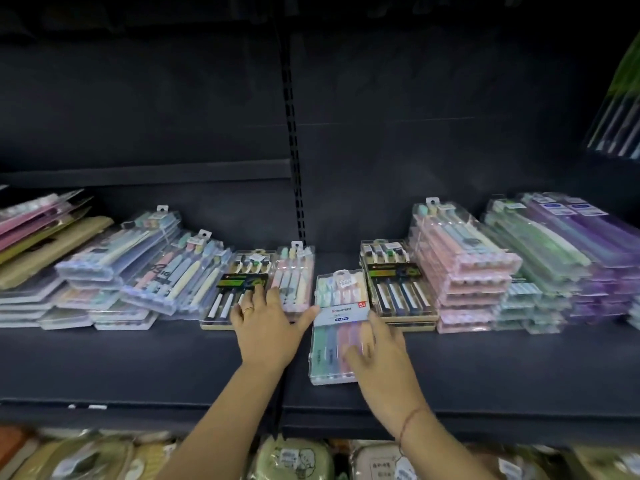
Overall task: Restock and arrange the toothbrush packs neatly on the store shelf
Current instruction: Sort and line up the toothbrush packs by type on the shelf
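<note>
A clear pack of pastel toothbrushes (337, 317) with a white label lies flat in the middle of the dark shelf (138, 362). My right hand (379, 355) rests on its lower right part with straight, spread fingers. My left hand (266, 320) lies flat with fingers extended over the near ends of a black-labelled pack (239, 285) and a pink pack (294, 275); its thumb reaches toward the pastel pack's left edge. A ring sits on one left finger.
Loose, crooked piles of packs (145, 271) cover the shelf's left side. Neat stacks stand at the right: black-labelled (398, 285), pink (464, 271), green (533, 268) and purple (595, 251). A slotted upright (294, 150) divides the back wall. A lower shelf holds green and beige pouches (294, 459).
</note>
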`<state>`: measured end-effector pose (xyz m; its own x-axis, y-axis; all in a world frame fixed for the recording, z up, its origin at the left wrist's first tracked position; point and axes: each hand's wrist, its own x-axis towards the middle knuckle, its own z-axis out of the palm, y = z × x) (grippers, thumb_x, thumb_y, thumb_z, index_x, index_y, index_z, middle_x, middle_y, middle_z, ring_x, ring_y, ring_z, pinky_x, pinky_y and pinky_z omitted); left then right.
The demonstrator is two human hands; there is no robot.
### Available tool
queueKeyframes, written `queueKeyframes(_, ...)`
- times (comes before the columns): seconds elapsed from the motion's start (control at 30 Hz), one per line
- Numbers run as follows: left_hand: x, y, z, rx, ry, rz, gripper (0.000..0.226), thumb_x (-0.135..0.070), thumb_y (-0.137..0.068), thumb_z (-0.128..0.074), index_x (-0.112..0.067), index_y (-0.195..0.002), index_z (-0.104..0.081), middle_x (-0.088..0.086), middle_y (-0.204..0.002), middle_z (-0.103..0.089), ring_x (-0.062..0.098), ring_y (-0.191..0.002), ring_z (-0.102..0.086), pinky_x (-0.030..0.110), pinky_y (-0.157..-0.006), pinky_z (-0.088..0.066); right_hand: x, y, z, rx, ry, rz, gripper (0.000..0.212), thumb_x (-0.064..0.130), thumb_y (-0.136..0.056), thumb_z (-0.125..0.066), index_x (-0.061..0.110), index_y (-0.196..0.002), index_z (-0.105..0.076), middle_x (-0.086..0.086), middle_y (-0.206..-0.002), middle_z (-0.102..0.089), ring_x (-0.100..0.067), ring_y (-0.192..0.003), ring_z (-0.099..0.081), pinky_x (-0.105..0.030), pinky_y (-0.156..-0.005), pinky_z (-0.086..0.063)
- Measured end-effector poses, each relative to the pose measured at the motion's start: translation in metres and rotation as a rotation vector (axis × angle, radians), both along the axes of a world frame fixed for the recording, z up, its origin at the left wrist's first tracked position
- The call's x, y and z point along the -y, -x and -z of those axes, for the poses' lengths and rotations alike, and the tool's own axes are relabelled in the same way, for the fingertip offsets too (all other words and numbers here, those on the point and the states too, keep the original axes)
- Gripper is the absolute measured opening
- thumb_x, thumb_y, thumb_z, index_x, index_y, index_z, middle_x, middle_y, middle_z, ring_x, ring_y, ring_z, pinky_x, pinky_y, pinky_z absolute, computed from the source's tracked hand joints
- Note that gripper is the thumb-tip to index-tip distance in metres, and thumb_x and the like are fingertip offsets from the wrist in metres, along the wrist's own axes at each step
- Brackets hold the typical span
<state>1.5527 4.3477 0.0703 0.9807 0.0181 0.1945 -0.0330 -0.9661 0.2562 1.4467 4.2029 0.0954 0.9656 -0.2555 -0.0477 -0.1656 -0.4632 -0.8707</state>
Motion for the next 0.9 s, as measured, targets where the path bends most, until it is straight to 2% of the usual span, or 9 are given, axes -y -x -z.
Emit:
queueKeyframes(0.13, 0.002, -0.002, -0.001, 0.06, 0.046, -0.027, 0.085, -0.077, -0.08, -0.047, -0.015, -0.137, -0.048, 0.008, -0.149, -0.044, 0.029, -0.141, -0.033, 0.047, -0.112, -0.022, -0.003, 0.013, 0.012, -0.036, 0.413, -0.055, 0.07, 0.05, -0.09, -0.06, 0.034, -0.148, -0.024, 0.013, -0.151, -0.015, -0.01, -0.14, -0.019, -0.03, -0.114, -0.017)
queueKeyframes(0.2, 0.003, -0.002, -0.005, 0.081, 0.051, -0.031, 0.08, -0.072, -0.08, -0.055, -0.014, -0.135, -0.051, 0.007, -0.142, -0.052, 0.029, -0.133, -0.041, 0.046, -0.106, -0.029, -0.003, 0.014, 0.014, -0.02, 0.425, -0.096, 0.072, 0.047, -0.091, -0.061, 0.033, -0.15, -0.023, 0.011, -0.157, -0.009, -0.01, -0.142, -0.017, -0.026, -0.116, -0.015)
queueKeyframes(0.3, 0.008, -0.004, -0.012, 0.036, 0.109, -0.048, 0.081, -0.061, -0.079, -0.065, -0.012, -0.14, -0.045, 0.01, -0.137, -0.054, 0.032, -0.127, -0.044, 0.044, -0.1, -0.033, 0.001, 0.014, 0.013, 0.009, 0.43, -0.164, 0.068, 0.036, -0.096, -0.059, 0.03, -0.152, -0.023, 0.012, -0.16, -0.002, -0.009, -0.144, -0.019, -0.01, -0.11, -0.012)
queueKeyframes(0.43, 0.009, -0.006, -0.03, -0.118, 0.225, -0.111, 0.079, -0.052, -0.073, -0.074, -0.007, -0.131, -0.045, 0.014, -0.131, -0.051, 0.034, -0.125, -0.044, 0.047, -0.099, -0.038, 0.006, 0.006, 0.011, 0.046, 0.485, -0.19, 0.065, 0.029, -0.099, -0.055, 0.027, -0.154, -0.021, 0.009, -0.162, -0.001, -0.01, -0.147, -0.015, -0.012, -0.112, -0.011)
queueKeyframes(0.57, -0.004, -0.014, -0.038, -0.29, 0.634, -0.111, 0.072, -0.046, -0.05, -0.072, -0.004, -0.107, -0.057, 0.011, -0.11, -0.065, 0.025, -0.098, -0.062, 0.034, -0.075, -0.052, 0.006, -0.004, 0.012, 0.043, 0.491, -0.248, 0.064, 0.026, -0.099, -0.054, 0.025, -0.154, -0.021, 0.009, -0.162, 0.0, -0.009, -0.149, -0.012, -0.011, -0.11, -0.01)
queueKeyframes(0.63, -0.008, -0.008, -0.038, -0.325, 0.624, -0.124, 0.08, -0.052, -0.05, -0.075, -0.008, -0.113, -0.054, 0.01, -0.119, -0.058, 0.026, -0.111, -0.055, 0.038, -0.087, -0.05, 0.004, -0.01, 0.014, 0.055, 0.489, -0.265, 0.064, 0.026, -0.099, -0.055, 0.024, -0.154, -0.022, 0.007, -0.163, 0.001, -0.009, -0.149, -0.012, -0.008, -0.108, -0.008)
queueKeyframes(0.7, -0.009, 0.001, -0.035, -0.288, 0.449, -0.163, 0.084, -0.063, -0.067, -0.072, -0.013, -0.129, -0.045, 0.01, -0.133, -0.042, 0.029, -0.129, -0.037, 0.046, -0.103, -0.037, 0.001, -0.015, 0.016, 0.067, 0.491, -0.272, 0.064, 0.025, -0.099, -0.056, 0.022, -0.154, -0.023, 0.006, -0.163, -0.001, -0.009, -0.148, -0.013, -0.006, -0.105, -0.005)
queueKeyframes(0.8, -0.006, 0.008, -0.03, -0.17, 0.408, -0.164, 0.086, -0.071, -0.077, -0.061, -0.013, -0.137, -0.042, 0.009, -0.14, -0.039, 0.031, -0.134, -0.031, 0.049, -0.106, -0.029, -0.003, -0.025, 0.019, 0.083, 0.474, -0.273, 0.064, 0.023, -0.097, -0.059, 0.02, -0.152, -0.028, 0.006, -0.162, -0.006, -0.01, -0.147, -0.019, -0.006, -0.105, -0.006)
queueKeyframes(0.9, -0.002, 0.01, -0.027, -0.126, 0.468, -0.139, 0.085, -0.066, -0.077, -0.064, -0.013, -0.139, -0.042, 0.009, -0.139, -0.043, 0.031, -0.132, -0.032, 0.046, -0.103, -0.033, -0.007, -0.032, 0.016, 0.089, 0.423, -0.305, 0.061, 0.018, -0.096, -0.06, 0.018, -0.15, -0.033, 0.007, -0.16, -0.014, -0.009, -0.142, -0.027, 0.002, -0.1, -0.007)
